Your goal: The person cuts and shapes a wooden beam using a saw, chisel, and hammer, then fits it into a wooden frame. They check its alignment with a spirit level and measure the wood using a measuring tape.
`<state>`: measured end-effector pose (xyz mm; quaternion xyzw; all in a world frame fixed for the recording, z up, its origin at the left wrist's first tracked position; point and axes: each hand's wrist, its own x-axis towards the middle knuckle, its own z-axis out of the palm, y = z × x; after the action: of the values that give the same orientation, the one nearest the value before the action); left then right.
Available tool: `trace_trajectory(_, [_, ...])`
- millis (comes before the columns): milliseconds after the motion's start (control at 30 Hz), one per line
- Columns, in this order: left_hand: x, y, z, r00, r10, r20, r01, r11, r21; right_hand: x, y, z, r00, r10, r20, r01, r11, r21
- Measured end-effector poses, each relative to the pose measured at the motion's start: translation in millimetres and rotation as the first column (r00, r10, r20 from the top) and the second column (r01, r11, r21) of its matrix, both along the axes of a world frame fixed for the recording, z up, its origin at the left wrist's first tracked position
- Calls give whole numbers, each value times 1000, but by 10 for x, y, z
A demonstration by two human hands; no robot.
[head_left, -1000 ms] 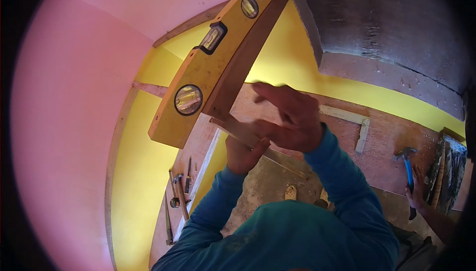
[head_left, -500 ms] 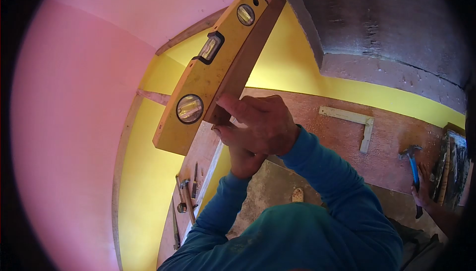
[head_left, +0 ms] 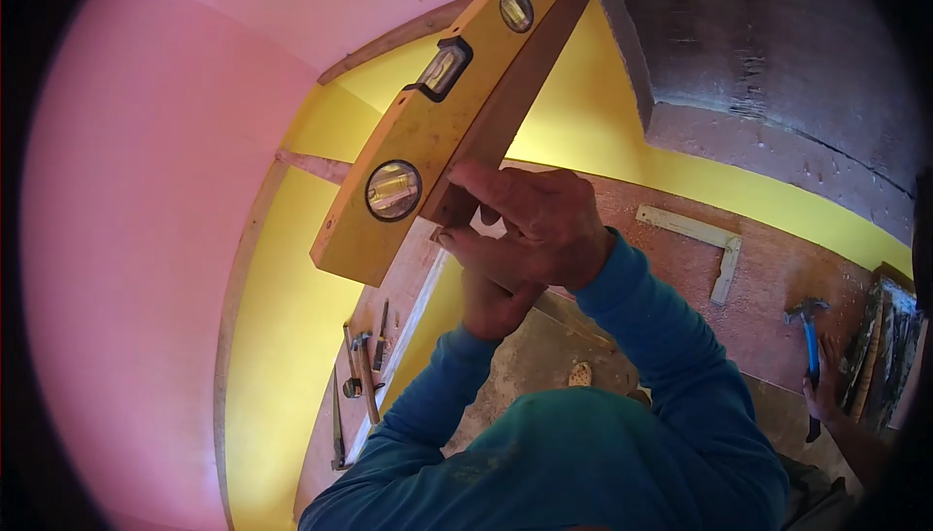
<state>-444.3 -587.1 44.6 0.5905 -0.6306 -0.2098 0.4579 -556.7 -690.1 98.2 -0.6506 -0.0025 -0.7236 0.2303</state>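
A yellow spirit level (head_left: 442, 128) lies slanted along a reddish-brown wooden batten (head_left: 515, 79), its round and square vials facing me. At the batten's near end is my right hand (head_left: 549, 225), closed with forefinger and thumb at the wood, a small gap showing between them. Below and partly behind it is my left hand (head_left: 498, 303). Its fingers are hidden by the right hand, so what it holds does not show. Neither hand visibly grips the level itself.
A white try square (head_left: 692, 228) lies on the board behind. At far right, another person's hand (head_left: 824, 385) is at a blue-handled hammer (head_left: 809, 337). Another hammer (head_left: 365, 371) and tools rest on the lower-left ledge. A dark rough slab (head_left: 758, 35) juts in upper right.
The level, batten and both hands have shifted up and right in view, while the background has shifted only slightly. A gap now shows between my right forefinger and thumb.
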Motion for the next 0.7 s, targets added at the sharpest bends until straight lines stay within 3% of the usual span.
trace_trajectory(200, [-105,61,69,992,112,63,-108,992,-63,-66,-17,41,999,-6,-41,3,996,-89])
trace_trajectory(300, [50,343,-54,979,99,181,-121,986,116,-65,-27,21,997,54,-62,-57,997,-43])
trace_trajectory(400, [27,380,-143,982,164,-97,-165,986,4,-72,-19,10,995,71,-67,-72,997,-17])
trace_trajectory(600, [1,327,-45,985,165,53,-165,986,-12,-79,-5,-6,995,76,-70,-78,997,-15])
trace_trajectory(700, [-18,323,-43,988,154,12,-155,988,2,-110,-3,-27,993,71,-95,-72,997,-5])
